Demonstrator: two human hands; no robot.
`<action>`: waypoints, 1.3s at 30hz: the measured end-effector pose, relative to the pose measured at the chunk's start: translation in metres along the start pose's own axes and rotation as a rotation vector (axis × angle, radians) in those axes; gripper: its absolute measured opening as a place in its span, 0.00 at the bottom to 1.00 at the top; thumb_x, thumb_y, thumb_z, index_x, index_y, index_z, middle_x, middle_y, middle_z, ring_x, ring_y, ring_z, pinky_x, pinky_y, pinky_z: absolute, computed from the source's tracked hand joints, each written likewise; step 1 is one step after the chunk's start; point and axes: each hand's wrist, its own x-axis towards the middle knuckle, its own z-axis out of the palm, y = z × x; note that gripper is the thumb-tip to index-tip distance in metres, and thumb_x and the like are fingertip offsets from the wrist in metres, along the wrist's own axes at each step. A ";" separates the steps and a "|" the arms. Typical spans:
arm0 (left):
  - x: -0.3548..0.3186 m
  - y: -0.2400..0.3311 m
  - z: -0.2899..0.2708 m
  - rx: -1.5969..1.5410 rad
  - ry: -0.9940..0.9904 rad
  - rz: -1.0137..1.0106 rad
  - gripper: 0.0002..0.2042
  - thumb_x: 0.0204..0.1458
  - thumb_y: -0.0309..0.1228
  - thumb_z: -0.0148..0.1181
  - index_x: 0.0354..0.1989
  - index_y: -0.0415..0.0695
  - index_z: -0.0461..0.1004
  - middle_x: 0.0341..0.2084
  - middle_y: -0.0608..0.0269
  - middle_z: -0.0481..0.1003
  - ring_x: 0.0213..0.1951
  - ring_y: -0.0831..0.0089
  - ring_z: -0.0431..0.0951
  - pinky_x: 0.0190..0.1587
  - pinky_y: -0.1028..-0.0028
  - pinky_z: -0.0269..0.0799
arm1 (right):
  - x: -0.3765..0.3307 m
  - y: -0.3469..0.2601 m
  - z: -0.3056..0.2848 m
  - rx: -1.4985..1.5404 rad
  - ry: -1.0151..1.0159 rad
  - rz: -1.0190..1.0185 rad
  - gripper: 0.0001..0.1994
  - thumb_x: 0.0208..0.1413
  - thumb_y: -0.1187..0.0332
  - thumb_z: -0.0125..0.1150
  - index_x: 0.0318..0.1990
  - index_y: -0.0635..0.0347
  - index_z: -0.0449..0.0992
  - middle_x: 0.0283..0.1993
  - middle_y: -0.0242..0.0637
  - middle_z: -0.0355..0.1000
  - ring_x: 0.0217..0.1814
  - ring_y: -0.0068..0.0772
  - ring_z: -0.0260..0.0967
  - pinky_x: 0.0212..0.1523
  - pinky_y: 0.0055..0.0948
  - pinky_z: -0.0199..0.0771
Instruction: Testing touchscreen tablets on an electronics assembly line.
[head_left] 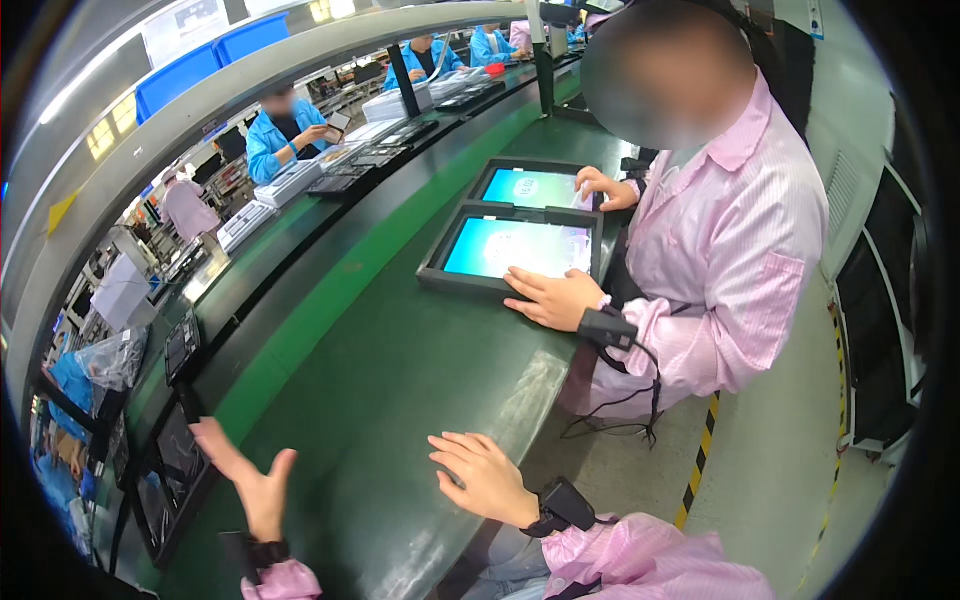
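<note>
head cam, l. fisheye, looks fwd/down, close over hands (488,480) & bench (375,365).

Blue-jacketed worker (264,150) there at ten o'clock, blue bins (180,82) up between ten and eleven, striped floor tape (703,455) at four, dark panels (864,315) at three!

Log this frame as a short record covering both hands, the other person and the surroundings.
Left hand: empty, thumb spread, near the black tray
Right hand: empty, fingers slightly curved, over the green table
Co-worker: pink coat, one hand at each lit screen
Screens: two, in black frames
Background: people in blue jackets
</note>
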 end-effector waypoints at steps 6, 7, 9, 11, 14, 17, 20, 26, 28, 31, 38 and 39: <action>-0.034 -0.011 0.050 0.113 -0.523 -0.125 0.29 0.56 0.41 0.52 0.64 0.40 0.59 0.66 0.49 0.54 0.68 0.52 0.50 0.68 0.53 0.40 | 0.001 0.001 -0.003 -0.010 -0.027 -0.008 0.12 0.52 0.67 0.56 0.41 0.62 0.77 0.56 0.38 0.71 0.61 0.36 0.64 0.61 0.38 0.61; -0.035 -0.011 0.051 0.096 -0.534 -0.133 0.29 0.56 0.41 0.52 0.64 0.41 0.59 0.66 0.49 0.54 0.68 0.52 0.50 0.68 0.53 0.40 | 0.001 0.002 -0.003 -0.009 -0.026 -0.015 0.12 0.52 0.67 0.56 0.41 0.62 0.77 0.56 0.38 0.71 0.61 0.35 0.64 0.61 0.38 0.61; -0.034 -0.011 0.048 0.067 -0.531 -0.138 0.28 0.56 0.41 0.53 0.63 0.41 0.60 0.66 0.48 0.54 0.68 0.52 0.49 0.68 0.53 0.39 | 0.000 0.001 -0.002 -0.004 -0.019 -0.003 0.12 0.52 0.66 0.56 0.41 0.62 0.77 0.56 0.37 0.71 0.61 0.35 0.64 0.61 0.38 0.61; -0.033 -0.009 0.046 0.066 -0.532 -0.141 0.29 0.56 0.42 0.53 0.63 0.40 0.60 0.65 0.48 0.55 0.68 0.52 0.50 0.68 0.52 0.40 | 0.000 0.001 -0.002 -0.013 -0.028 -0.001 0.12 0.52 0.66 0.56 0.41 0.61 0.77 0.56 0.37 0.71 0.61 0.35 0.64 0.60 0.37 0.62; -0.033 -0.008 0.047 0.053 -0.523 -0.147 0.29 0.55 0.42 0.53 0.63 0.39 0.60 0.65 0.47 0.55 0.67 0.51 0.50 0.68 0.52 0.40 | 0.002 0.001 -0.003 -0.054 -0.040 -0.005 0.12 0.53 0.64 0.58 0.43 0.56 0.77 0.57 0.30 0.71 0.61 0.33 0.65 0.59 0.35 0.63; -0.035 -0.009 0.049 0.061 -0.518 -0.138 0.29 0.55 0.41 0.54 0.62 0.39 0.60 0.65 0.46 0.55 0.67 0.50 0.50 0.68 0.51 0.39 | 0.001 -0.001 -0.005 -0.041 -0.060 0.012 0.12 0.53 0.64 0.58 0.43 0.56 0.77 0.58 0.30 0.71 0.61 0.33 0.65 0.59 0.35 0.63; -0.036 -0.010 0.049 0.050 -0.511 -0.137 0.29 0.55 0.41 0.54 0.62 0.38 0.60 0.64 0.46 0.55 0.67 0.50 0.50 0.68 0.52 0.39 | 0.000 -0.001 -0.005 -0.052 -0.056 0.001 0.11 0.53 0.65 0.58 0.43 0.56 0.77 0.57 0.30 0.71 0.61 0.32 0.65 0.59 0.35 0.63; -0.035 -0.008 0.047 0.059 -0.532 -0.146 0.28 0.56 0.39 0.53 0.62 0.38 0.60 0.65 0.46 0.54 0.68 0.50 0.49 0.68 0.51 0.39 | -0.001 0.001 -0.002 -0.051 -0.031 0.000 0.11 0.52 0.66 0.59 0.43 0.56 0.77 0.57 0.30 0.71 0.60 0.33 0.66 0.59 0.35 0.64; -0.036 -0.008 0.046 0.051 -0.531 -0.147 0.28 0.56 0.39 0.53 0.62 0.38 0.60 0.65 0.46 0.54 0.68 0.50 0.49 0.68 0.51 0.39 | -0.002 0.001 -0.001 -0.062 -0.019 -0.018 0.11 0.52 0.66 0.59 0.42 0.57 0.77 0.56 0.30 0.71 0.60 0.33 0.66 0.58 0.35 0.64; -0.037 -0.008 0.045 0.055 -0.526 -0.141 0.28 0.56 0.39 0.53 0.62 0.39 0.59 0.65 0.46 0.54 0.68 0.50 0.49 0.68 0.51 0.39 | -0.004 0.001 0.000 -0.039 -0.037 -0.009 0.11 0.54 0.65 0.57 0.43 0.59 0.77 0.57 0.34 0.71 0.62 0.34 0.64 0.61 0.37 0.62; -0.041 -0.006 0.042 0.061 -0.537 -0.147 0.28 0.56 0.40 0.52 0.62 0.38 0.59 0.65 0.47 0.54 0.68 0.51 0.49 0.68 0.51 0.39 | -0.011 -0.002 -0.001 -0.045 -0.048 -0.002 0.12 0.55 0.65 0.55 0.43 0.60 0.77 0.58 0.35 0.70 0.63 0.34 0.63 0.62 0.38 0.60; -0.042 -0.006 0.042 0.063 -0.539 -0.149 0.28 0.56 0.40 0.52 0.62 0.38 0.59 0.65 0.47 0.54 0.68 0.50 0.48 0.68 0.51 0.39 | -0.011 -0.002 -0.001 -0.046 -0.032 -0.013 0.12 0.54 0.65 0.56 0.43 0.59 0.77 0.58 0.34 0.70 0.62 0.33 0.64 0.61 0.37 0.61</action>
